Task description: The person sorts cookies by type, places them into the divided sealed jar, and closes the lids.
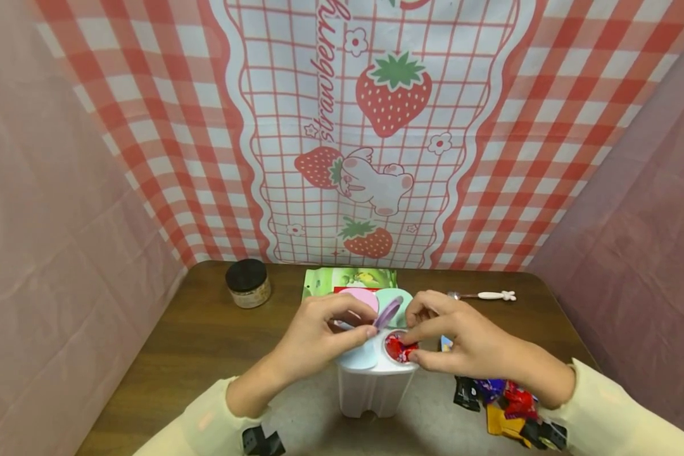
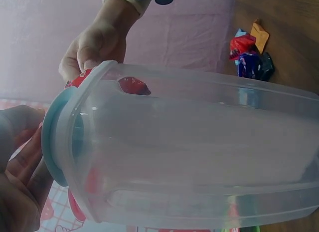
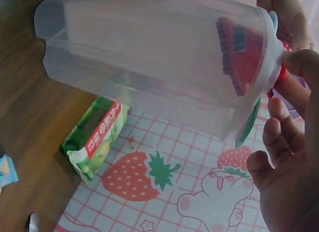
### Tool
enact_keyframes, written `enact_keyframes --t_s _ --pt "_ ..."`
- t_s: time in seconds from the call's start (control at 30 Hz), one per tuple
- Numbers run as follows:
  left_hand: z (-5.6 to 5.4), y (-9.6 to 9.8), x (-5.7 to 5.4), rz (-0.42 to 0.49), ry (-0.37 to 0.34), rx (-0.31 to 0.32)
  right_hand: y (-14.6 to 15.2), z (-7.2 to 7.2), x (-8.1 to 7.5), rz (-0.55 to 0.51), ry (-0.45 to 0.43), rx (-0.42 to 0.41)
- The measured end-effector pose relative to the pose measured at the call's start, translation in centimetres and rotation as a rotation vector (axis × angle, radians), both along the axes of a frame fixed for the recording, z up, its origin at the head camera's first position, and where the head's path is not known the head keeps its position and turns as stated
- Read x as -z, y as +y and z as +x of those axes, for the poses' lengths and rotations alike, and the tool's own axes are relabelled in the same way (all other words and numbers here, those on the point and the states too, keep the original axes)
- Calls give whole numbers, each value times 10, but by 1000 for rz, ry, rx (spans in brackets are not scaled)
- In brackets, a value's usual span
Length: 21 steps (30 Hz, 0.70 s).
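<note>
My left hand [image 1: 313, 326] pinches the purple lid [image 1: 390, 311] above the container [image 1: 374, 391]; my right hand [image 1: 463, 332] pinches the red packet [image 1: 398, 348] in the container's top; probably light, soft, slick; best gripped edgewise.

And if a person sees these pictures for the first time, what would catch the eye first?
Probably the red-checked strawberry cloth, hanging behind the table. Next comes the central container with pastel lids, at whose top the left hand pinches the raised purple lid and the right hand holds a red packet. The bright pile of packets on the table's right side would likely follow.
</note>
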<state>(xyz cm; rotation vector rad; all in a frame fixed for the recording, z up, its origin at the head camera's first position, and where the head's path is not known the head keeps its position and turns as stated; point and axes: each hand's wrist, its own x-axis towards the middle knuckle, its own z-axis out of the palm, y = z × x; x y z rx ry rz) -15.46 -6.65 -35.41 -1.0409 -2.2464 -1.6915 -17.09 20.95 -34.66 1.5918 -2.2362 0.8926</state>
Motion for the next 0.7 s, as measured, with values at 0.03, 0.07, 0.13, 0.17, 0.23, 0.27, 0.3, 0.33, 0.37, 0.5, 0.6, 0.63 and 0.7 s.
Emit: enact_keyframes --t_s 0.03,0.07,0.13,0.17,0.23,0.27,0.3,0.33,0.37,0.5,0.6,0.63,0.7 --pt "0 0 0 2 -1 0 0 1 0 23 -4 15" --pt "0 -1 0 2 -1 -1 0 1 0 45 -13 27" --pt "0 -1 0 2 -5 -3 1 2 0 90 -33 50" --pt "0 -1 -1 0 -10 -2 1 3 1 107 -44 58" --pt "0 -1 -1 -1 -20 0 2 4 2 115 -58 62" --pt "0 -1 -1 -1 -20 1 2 4 3 106 -64 59" --pt "0 -1 -1 0 -21 3 2 4 4 90 -72 52" --pt "0 -1 -1 2 -20 5 3 4 5 73 -82 47" --pt "0 -1 -1 3 -18 7 3 4 5 54 -90 42" --pt "0 -1 0 10 -4 13 7 4 5 16 -119 46" --pt "-1 -1 0 9 4 11 12 4 3 18 -140 75" --pt "-1 -1 0 7 6 9 14 4 2 18 -156 86" --pt "-1 -2 1 6 11 8 19 5 1 23 -193 114"
